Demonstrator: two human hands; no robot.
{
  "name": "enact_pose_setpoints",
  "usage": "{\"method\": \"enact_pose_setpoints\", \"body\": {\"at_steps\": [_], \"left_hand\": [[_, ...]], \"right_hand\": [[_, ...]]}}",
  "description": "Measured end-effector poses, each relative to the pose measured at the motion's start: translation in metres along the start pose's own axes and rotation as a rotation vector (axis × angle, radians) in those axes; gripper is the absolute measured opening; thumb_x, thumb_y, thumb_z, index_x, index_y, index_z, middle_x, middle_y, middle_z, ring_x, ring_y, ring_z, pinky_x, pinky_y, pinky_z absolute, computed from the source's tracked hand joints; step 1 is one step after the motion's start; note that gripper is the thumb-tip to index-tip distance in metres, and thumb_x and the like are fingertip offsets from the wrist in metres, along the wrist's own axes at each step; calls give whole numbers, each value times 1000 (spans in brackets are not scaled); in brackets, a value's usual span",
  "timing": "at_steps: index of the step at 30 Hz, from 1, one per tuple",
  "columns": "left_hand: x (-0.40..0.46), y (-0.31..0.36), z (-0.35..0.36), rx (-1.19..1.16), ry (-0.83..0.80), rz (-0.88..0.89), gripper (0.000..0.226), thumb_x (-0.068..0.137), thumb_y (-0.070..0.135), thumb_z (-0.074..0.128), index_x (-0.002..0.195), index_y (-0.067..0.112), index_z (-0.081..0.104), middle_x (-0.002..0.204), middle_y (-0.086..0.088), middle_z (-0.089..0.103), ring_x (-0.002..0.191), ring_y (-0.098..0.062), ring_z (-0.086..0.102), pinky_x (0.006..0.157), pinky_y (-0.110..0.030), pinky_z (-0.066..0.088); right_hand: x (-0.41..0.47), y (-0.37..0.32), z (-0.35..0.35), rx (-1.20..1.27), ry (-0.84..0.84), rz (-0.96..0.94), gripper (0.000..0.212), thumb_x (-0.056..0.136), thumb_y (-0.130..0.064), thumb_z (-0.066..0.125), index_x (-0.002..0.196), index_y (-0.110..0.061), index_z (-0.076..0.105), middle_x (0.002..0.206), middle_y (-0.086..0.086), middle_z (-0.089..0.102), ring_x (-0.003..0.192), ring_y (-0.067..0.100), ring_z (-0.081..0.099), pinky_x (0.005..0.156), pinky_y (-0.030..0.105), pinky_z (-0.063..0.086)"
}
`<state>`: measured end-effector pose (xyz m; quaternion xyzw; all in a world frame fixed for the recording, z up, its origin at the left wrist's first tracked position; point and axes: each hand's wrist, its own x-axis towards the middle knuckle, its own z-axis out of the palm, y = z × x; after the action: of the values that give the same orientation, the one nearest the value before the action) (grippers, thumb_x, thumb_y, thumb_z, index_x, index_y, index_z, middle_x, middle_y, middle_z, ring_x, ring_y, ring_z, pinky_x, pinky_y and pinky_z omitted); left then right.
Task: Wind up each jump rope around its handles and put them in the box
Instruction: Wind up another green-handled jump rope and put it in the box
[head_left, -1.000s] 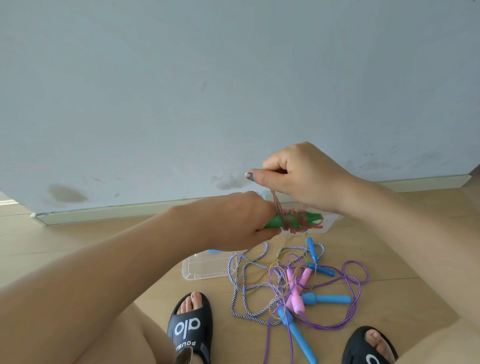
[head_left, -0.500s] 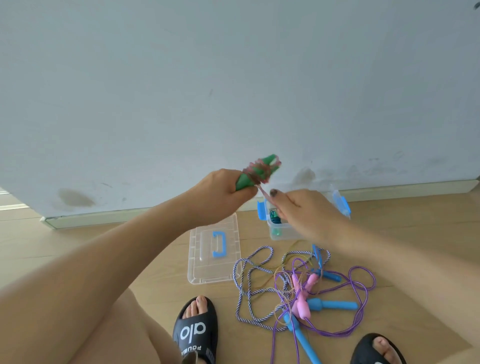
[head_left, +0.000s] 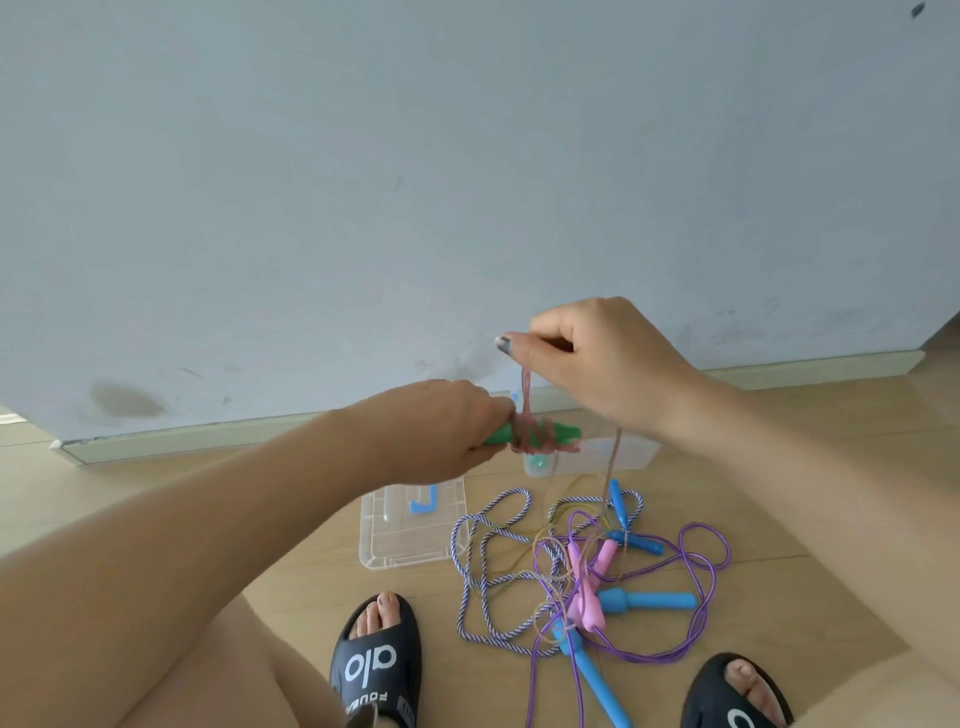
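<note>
Jump ropes (head_left: 597, 571) tangled | wooden floor (head_left: 779, 493) | grey wall (head_left: 415, 182)

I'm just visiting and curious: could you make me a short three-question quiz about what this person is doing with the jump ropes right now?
1. True or false: the left hand grips the green handles.
2. What does the right hand pinch? A) the pink cord B) a blue handle C) the box lid
3. Fill in: the clear lid lies on the floor beside the ______ of unwound ropes.

Key: 1 true; 2 A; 3 tangle.
</note>
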<state>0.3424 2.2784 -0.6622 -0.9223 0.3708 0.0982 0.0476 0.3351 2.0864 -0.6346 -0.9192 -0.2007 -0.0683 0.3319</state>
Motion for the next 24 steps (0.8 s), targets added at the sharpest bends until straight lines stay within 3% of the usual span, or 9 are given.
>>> {"method": "enact_pose_setpoints", "body": {"at_steps": [4, 10, 12, 13, 15, 19, 24], "left_hand": [[-3, 18, -8, 48, 104, 151, 21, 102, 35, 42, 105, 16, 49, 85, 1, 53, 70, -24, 51, 64, -33, 39], [-14, 11, -16, -320, 307, 134, 17, 98, 27, 56, 92, 11, 54, 71, 7, 48, 61, -15, 42, 58, -27, 34], [-14, 9, -13, -439, 336, 56, 23, 98, 30, 57, 86, 10, 54, 62, 8, 45, 56, -13, 39, 52, -20, 31], [-12, 10, -13, -492, 340, 11, 24, 98, 29, 57, 84, 10, 54, 59, 8, 43, 55, -13, 38, 51, -19, 31], [-10, 11, -12, -580, 326, -68, 23, 97, 27, 58, 79, 14, 51, 57, 7, 41, 54, -11, 37, 50, -17, 31], [-6, 9, -12, -649, 264, -188, 29, 96, 27, 58, 71, 17, 45, 58, 8, 41, 51, -8, 38, 50, -18, 32], [-6, 14, -13, -703, 207, -236, 34, 96, 29, 59, 67, 19, 42, 57, 8, 39, 48, -6, 36, 47, -16, 31]], "right_hand": [[9, 18, 3, 79, -134, 44, 59, 95, -46, 60, 57, -17, 25, 57, 2, 20, 53, 14, 19, 50, 29, 15], [-2, 35, 32, 417, -256, 282, 60, 94, -47, 56, 63, 1, 39, 57, 6, 30, 55, 18, 29, 54, 27, 27], [-5, 36, 42, 390, -233, 323, 42, 84, -37, 55, 62, -3, 46, 47, -8, 36, 47, 10, 31, 52, 22, 30], [-6, 35, 46, 362, -210, 367, 29, 82, -29, 56, 61, -13, 46, 44, -14, 38, 43, 5, 31, 50, 20, 31], [-9, 36, 51, 364, -176, 415, 39, 92, -19, 54, 56, -24, 40, 42, -15, 38, 43, 5, 30, 52, 26, 29], [-15, 36, 50, 391, -152, 422, 63, 102, -39, 40, 41, -25, 42, 40, -12, 35, 50, 13, 29, 58, 32, 26], [-21, 28, 49, 334, -151, 434, 59, 103, -39, 38, 47, -22, 38, 43, -9, 35, 52, 17, 30, 59, 31, 26]]}}
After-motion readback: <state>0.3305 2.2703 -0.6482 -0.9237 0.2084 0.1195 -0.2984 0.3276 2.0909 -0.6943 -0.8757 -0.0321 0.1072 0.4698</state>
